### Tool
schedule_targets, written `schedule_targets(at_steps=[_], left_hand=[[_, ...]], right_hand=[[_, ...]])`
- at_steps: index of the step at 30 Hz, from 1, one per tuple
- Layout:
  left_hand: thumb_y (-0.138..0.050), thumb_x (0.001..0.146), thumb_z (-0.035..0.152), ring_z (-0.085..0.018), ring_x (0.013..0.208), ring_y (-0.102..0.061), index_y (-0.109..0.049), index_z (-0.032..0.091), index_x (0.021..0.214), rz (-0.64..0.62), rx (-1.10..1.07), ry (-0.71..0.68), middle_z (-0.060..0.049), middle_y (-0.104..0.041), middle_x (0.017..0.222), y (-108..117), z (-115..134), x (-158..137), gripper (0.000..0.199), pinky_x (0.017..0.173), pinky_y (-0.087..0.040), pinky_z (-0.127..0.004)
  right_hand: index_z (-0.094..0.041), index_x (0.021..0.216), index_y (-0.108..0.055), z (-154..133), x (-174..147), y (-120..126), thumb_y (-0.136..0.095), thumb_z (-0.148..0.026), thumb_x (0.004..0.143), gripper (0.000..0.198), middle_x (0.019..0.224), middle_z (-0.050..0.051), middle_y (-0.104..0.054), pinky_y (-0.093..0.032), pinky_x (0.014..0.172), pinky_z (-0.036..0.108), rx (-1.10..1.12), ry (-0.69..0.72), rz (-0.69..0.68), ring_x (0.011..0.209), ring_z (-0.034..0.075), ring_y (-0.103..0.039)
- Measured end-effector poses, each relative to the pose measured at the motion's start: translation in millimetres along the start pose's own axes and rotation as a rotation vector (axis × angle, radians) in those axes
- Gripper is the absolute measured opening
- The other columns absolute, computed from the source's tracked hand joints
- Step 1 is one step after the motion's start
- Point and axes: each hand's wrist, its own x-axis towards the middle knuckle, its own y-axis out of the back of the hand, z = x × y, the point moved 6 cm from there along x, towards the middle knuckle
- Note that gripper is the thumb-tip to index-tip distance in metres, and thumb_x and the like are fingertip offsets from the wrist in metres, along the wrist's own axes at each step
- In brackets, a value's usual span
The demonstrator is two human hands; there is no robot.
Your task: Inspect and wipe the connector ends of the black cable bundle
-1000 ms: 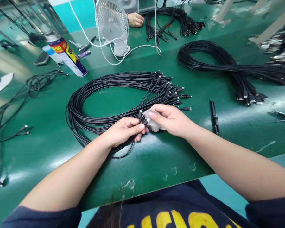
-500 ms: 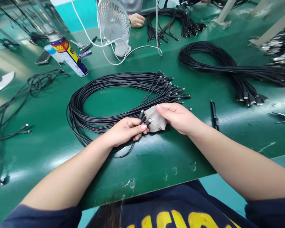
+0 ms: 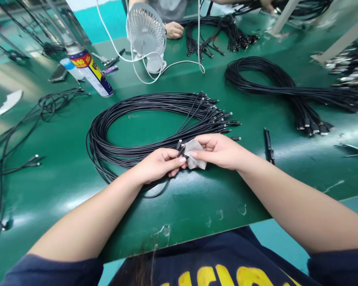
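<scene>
Between thumb and fingers my left hand [image 3: 159, 165] pinches the plug ends of a black cable [image 3: 180, 150]. My right hand [image 3: 222, 151] grips a small pale grey cloth [image 3: 197, 162], which is folded against one of those plugs and covers it. Just behind both hands lies a large coil of black cables [image 3: 119, 149], with its many small connectors fanned out to the right. A loop of cable hangs below my left hand onto the green table [image 3: 197, 214].
A spray can [image 3: 92, 73] and a white fan [image 3: 147, 33] with its cord stand at the back. A co-worker's hand [image 3: 174, 30] rests beyond. Right of me lie another cable bundle [image 3: 256, 67], a black pen [image 3: 268, 145] and tweezers [image 3: 353, 150]. Loose cables [image 3: 47, 105] lie left.
My right hand has brought the cloth over the plug in my left hand, and its thumb has come down and left. My left hand keeps its hold on the cable. The view has shifted slightly.
</scene>
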Motion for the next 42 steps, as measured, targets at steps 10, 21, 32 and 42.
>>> schedule_targets(at_steps=[10, 21, 32, 42], left_hand=[[-0.061, 0.083, 0.049, -0.007, 0.048, -0.039, -0.065, 0.011, 0.080, -0.005, 0.123, 0.019, 0.005, -0.048, 0.051, -2, 0, -1, 0.039, 0.050, -0.030, -0.021], [-0.062, 0.082, 0.049, -0.007, 0.047, -0.039, -0.065, 0.010, 0.079, 0.025, 0.131, 0.008, 0.004, -0.047, 0.050, -2, 2, -1, 0.039, 0.048, -0.030, -0.021], [-0.063, 0.082, 0.048, -0.007, 0.046, -0.037, -0.064, 0.010, 0.077, 0.026, 0.126, 0.030, 0.004, -0.046, 0.049, -2, 0, -1, 0.038, 0.048, -0.029, -0.021], [-0.063, 0.081, 0.047, -0.007, 0.046, -0.037, -0.065, 0.010, 0.077, 0.022, 0.122, 0.038, 0.004, -0.047, 0.049, -1, -1, -1, 0.037, 0.047, -0.029, -0.021]], right_hand=[[-0.013, 0.078, -0.063, 6, 1, 2, -0.067, -0.020, 0.072, 0.011, 0.074, 0.004, -0.072, -0.051, 0.055, 0.022, -0.079, -0.080, 0.010, 0.063, 0.013, -0.067], [-0.015, 0.077, -0.061, 3, 3, -1, -0.062, -0.020, 0.072, 0.007, 0.066, 0.002, -0.070, -0.049, 0.051, 0.021, -0.124, -0.084, 0.083, 0.057, 0.013, -0.065], [-0.015, 0.077, -0.061, 10, 4, 0, -0.061, -0.019, 0.072, 0.006, 0.066, 0.002, -0.070, -0.049, 0.051, 0.022, -0.087, -0.125, 0.073, 0.057, 0.013, -0.065], [-0.015, 0.079, -0.061, 8, 4, 0, -0.058, -0.022, 0.072, 0.010, 0.072, 0.003, -0.070, -0.049, 0.056, 0.024, -0.175, -0.115, 0.050, 0.062, 0.014, -0.066]])
